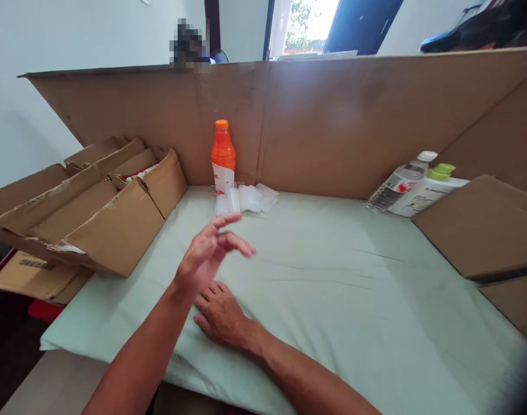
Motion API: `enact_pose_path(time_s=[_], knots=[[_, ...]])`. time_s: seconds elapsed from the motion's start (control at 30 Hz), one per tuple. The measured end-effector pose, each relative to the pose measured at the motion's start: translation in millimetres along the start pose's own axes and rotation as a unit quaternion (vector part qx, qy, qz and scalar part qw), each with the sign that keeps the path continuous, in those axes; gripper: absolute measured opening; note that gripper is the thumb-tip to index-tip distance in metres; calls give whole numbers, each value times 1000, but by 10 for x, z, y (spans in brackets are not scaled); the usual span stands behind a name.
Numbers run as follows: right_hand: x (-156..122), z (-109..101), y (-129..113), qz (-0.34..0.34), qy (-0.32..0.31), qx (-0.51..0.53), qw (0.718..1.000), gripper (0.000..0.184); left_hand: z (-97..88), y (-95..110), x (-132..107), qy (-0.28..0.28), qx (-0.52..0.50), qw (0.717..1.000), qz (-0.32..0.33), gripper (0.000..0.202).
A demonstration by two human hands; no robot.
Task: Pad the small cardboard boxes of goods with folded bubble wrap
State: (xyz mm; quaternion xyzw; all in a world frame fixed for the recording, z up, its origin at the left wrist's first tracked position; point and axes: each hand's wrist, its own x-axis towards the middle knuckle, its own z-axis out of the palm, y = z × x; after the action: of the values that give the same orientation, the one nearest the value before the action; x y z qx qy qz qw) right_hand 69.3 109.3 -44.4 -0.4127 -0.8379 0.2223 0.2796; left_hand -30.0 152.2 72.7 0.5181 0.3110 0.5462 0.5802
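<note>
My left hand (211, 251) is raised above the pale green cloth (315, 259), its fingers apart with nothing in them. My right hand (222, 314) lies palm down on the cloth just beneath and in front of it, also holding nothing. Beyond the left hand's fingertips stands an orange bottle (223, 153) with a white lower part, upright against the cardboard wall. Beside its base sit several translucent plastic pieces (250, 197), whose exact kind I cannot make out.
A divided cardboard box (116, 230) stands at the left edge. On the right, a clear water bottle (397, 187) and a white bottle with a green cap (423, 196) lean near a cardboard box (483, 230). A tall cardboard wall (332, 121) closes the back; a person is behind it.
</note>
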Motion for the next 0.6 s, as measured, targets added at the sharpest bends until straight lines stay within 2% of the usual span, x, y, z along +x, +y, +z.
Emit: enact_pose_path(time_s=[0.07, 0.17, 0.27, 0.33, 0.4, 0.47, 0.53, 0.6], knots=[[-1, -16, -9, -78, -71, -36, 994, 43, -217, -292, 418, 124, 1, 992, -26, 57], [-14, -47, 55, -103, -118, -51, 986, 42, -516, -754, 730, 195, -5, 980, -43, 44], [15, -173, 232, -89, -96, 38, 991, 26, -720, -1058, 754, 232, -26, 971, -40, 45], [131, -342, 387, -43, -32, 74, 996, 23, -780, -1148, 731, 253, -38, 966, -36, 48], [377, -534, 536, 13, 50, 51, 997, 26, -786, -1183, 734, 273, -43, 960, -30, 51], [746, -680, 652, 36, 97, -21, 994, 29, -762, -1201, 761, 291, -40, 956, -23, 53], [1168, -737, 733, 30, 81, -124, 988, 33, -731, -1221, 788, 304, -33, 952, -13, 55], [1543, -726, 814, 19, 25, -231, 972, 42, -710, -1247, 800, 313, -25, 949, -5, 57]])
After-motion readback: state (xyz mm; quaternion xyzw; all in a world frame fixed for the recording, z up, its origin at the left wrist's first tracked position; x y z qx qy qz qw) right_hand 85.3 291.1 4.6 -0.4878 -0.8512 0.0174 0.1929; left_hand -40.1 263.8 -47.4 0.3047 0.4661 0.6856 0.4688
